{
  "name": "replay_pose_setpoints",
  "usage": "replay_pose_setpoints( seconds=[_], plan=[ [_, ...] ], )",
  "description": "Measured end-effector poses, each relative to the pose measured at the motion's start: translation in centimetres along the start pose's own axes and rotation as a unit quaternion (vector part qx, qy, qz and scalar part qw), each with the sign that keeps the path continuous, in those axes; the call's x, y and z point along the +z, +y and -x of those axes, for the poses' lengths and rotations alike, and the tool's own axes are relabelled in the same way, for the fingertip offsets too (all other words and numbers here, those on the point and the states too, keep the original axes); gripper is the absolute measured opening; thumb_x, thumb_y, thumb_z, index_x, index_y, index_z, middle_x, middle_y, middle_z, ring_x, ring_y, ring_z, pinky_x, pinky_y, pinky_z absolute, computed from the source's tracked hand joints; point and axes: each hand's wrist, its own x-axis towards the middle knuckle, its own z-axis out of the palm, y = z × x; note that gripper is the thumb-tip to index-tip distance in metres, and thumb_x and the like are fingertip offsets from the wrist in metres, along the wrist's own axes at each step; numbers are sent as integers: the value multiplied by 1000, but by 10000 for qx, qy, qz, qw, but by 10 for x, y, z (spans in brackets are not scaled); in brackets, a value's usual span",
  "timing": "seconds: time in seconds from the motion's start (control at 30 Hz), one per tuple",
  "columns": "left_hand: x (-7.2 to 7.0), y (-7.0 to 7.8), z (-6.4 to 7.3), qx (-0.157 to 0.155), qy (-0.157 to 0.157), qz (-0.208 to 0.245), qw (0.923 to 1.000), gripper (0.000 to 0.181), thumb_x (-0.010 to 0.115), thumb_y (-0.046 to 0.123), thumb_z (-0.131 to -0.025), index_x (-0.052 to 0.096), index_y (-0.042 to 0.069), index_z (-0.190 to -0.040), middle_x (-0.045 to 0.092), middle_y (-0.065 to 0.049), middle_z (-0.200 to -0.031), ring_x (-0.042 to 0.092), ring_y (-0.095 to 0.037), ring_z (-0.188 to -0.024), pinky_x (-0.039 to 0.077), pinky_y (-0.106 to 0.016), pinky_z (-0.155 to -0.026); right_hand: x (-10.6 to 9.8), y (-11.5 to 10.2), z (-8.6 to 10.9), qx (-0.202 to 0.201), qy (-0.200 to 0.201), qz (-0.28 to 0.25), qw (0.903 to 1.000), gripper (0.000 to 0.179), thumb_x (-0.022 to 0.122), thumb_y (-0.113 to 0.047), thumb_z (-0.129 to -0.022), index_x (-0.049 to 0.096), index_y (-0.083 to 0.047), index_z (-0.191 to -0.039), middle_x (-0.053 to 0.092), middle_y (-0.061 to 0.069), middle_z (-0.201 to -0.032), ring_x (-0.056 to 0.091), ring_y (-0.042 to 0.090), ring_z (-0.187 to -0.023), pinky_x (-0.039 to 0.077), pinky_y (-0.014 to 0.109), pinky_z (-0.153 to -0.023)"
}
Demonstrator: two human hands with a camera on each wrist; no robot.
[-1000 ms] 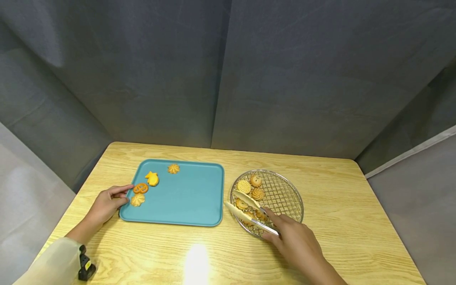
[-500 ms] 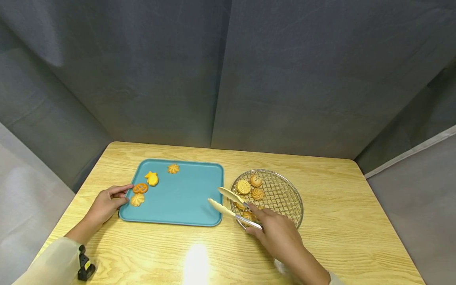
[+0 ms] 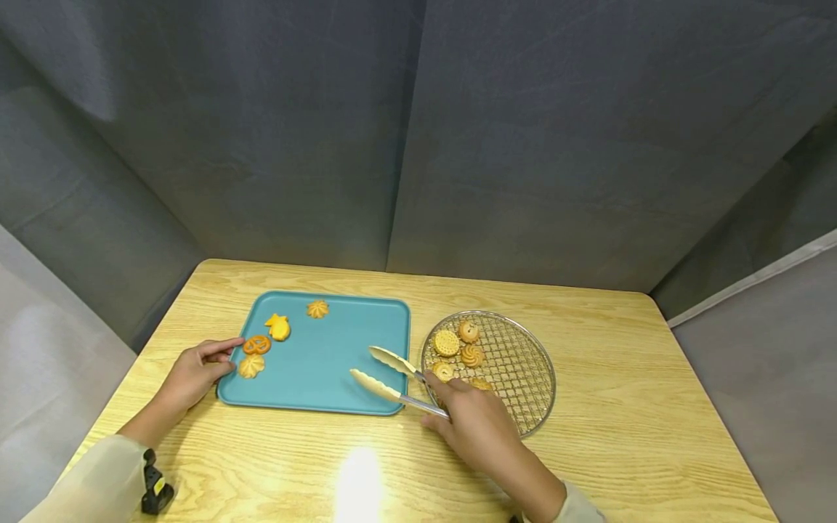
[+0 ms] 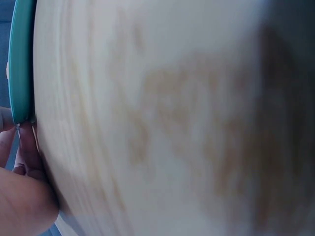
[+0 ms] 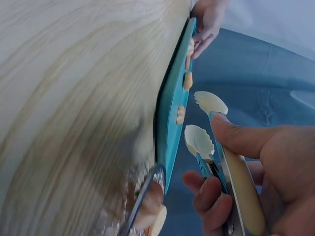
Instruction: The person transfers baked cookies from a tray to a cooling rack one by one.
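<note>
My right hand grips a pair of tongs with cream scalloped tips. The tips are spread apart above the right part of the blue-green tray, nothing between them. In the right wrist view, thumb and fingers wrap the tongs' metal arms. My left hand pinches the tray's left rim, seen close in the left wrist view. On the tray lie a pretzel, a fish-shaped cookie, a ridged cookie by the left fingers, and a star-shaped cookie near the back.
Right of the tray stands a round wire rack with several cookies, among them a swirl cookie and a round dotted cookie. My right hand partly covers its front. A wooden table carries everything; a grey curtain hangs behind.
My right hand and the tongs have moved left from over the wire rack to above the tray's right side, tongs spread throughout. The left hand stays on the tray rim.
</note>
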Motion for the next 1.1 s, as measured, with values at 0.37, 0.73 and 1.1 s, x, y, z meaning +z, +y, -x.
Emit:
replay_pose_setpoints(
  seconds=[0.37, 0.73, 1.1],
  plan=[
    [0, 1, 1, 49, 16, -7, 10000, 46, 67, 3, -96, 61, -3, -142, 61, -19, -116, 54, -7, -88, 50, -21, -68, 14, -18, -13, -277, -302, -120, 9991, 65, 75, -44, -92, 58, -18, -149, 71, 13, -127, 73, 29, -101, 59, 46, -75],
    [-1, -1, -1, 28, 11, -31, 10000, 46, 65, 2, -96, 61, -2, -142, 60, -18, -114, 54, -9, -88, 49, -22, -68, 25, -36, -31, -478, -361, 55, 9982, 66, 76, -47, -91, 59, -19, -149, 74, 6, -116, 72, 21, -90, 55, 35, -65],
    [-1, -1, -2, 12, 18, -88, 10000, 47, 65, 1, -96, 61, -2, -142, 61, -19, -116, 55, -7, -89, 50, -21, -69, 36, -59, -49, -626, -708, 412, 9947, 69, 74, -51, -91, 57, -21, -150, 73, 4, -119, 73, 23, -92, 57, 37, -69]
  ],
)
